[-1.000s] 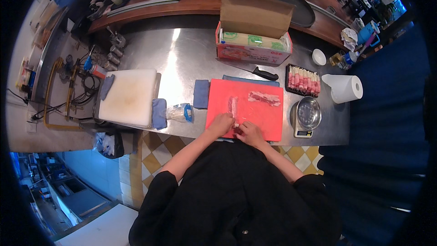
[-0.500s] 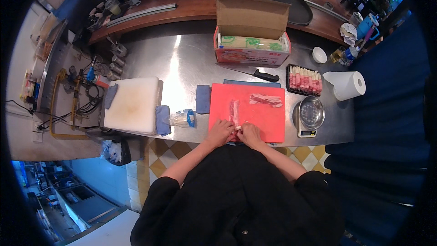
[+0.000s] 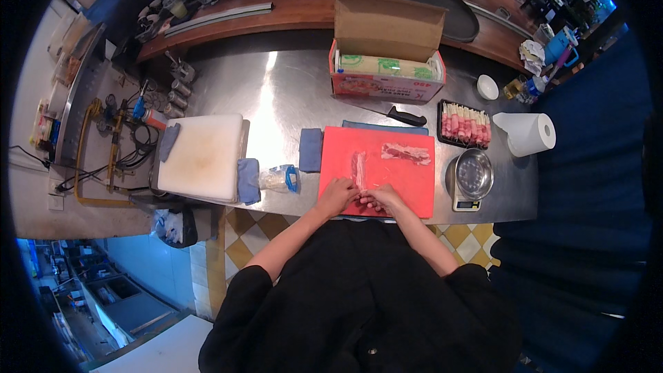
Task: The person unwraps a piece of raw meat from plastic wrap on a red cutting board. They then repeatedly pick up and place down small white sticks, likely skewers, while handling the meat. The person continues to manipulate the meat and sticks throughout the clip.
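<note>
A thin slice of streaky meat (image 3: 359,170) lies lengthwise on the red cutting board (image 3: 333,148). At its near end, my left hand (image 3: 338,197) is closed, thumb and fingertips pinching the meat. My right hand (image 3: 384,199) meets it from the other side, its fingers curled at the same end. Whatever is tucked between the fingertips is mostly hidden. More meat slices (image 3: 406,153) lie at the board's upper right. Beyond the board to the right, a black tray (image 3: 443,139) holds several meat rolls with pale, stringy ends (image 3: 464,123).
Behind the board are a black-handled knife (image 3: 406,117) and an open box of plastic film (image 3: 387,86). A steel bowl (image 3: 474,174) sits on a scale (image 3: 467,205) at right, near a paper roll (image 3: 528,132). Leftward are a plastic bag (image 3: 277,179), blue cloths (image 3: 310,150) and a white board (image 3: 200,157).
My right hand has turned so that its curled fingers show more. The small white bit seen between my hands is now mostly covered. The view has shifted slightly.
</note>
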A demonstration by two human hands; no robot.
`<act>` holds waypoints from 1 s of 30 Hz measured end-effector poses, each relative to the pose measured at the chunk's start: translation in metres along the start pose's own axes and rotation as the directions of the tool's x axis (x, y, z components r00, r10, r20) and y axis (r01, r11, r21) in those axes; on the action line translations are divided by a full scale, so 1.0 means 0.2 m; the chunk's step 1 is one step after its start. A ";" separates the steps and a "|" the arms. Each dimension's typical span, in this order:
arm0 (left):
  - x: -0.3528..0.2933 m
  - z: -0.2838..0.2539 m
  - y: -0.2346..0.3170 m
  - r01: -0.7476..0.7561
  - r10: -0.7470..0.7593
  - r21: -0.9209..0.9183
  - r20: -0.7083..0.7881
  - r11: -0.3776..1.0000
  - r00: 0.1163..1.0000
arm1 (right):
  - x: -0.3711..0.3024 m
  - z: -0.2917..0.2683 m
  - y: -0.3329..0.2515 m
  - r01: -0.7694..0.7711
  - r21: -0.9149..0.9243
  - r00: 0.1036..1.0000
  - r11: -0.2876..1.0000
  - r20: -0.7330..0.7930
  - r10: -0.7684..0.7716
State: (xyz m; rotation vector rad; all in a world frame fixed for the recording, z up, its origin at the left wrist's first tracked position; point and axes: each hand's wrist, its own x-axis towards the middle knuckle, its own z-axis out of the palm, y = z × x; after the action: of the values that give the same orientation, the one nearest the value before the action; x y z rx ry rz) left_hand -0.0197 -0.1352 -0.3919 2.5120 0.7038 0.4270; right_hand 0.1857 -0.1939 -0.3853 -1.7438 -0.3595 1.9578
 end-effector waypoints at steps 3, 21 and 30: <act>0.04 -0.05 -0.01 -0.005 0.006 -0.013 0.063 1.000 0.998 | -0.01 0.00 0.02 0.019 0.278 0.998 0.960 -0.065 -0.001; 0.17 -0.08 -0.09 0.268 -0.266 -0.399 0.062 0.877 0.962 | -0.03 0.01 0.10 0.708 -0.706 0.284 0.004 0.279 -0.918; -0.03 -0.08 0.02 -0.084 0.079 -0.029 -0.145 0.996 0.986 | 0.02 -0.05 0.00 0.724 -0.686 0.442 0.071 0.382 -0.812</act>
State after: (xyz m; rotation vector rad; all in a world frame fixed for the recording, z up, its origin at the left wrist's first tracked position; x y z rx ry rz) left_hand -0.0303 -0.1354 -0.3778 2.5023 0.6428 0.6496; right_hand 0.1947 -0.1928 -0.3910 -1.4422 -1.9535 0.8164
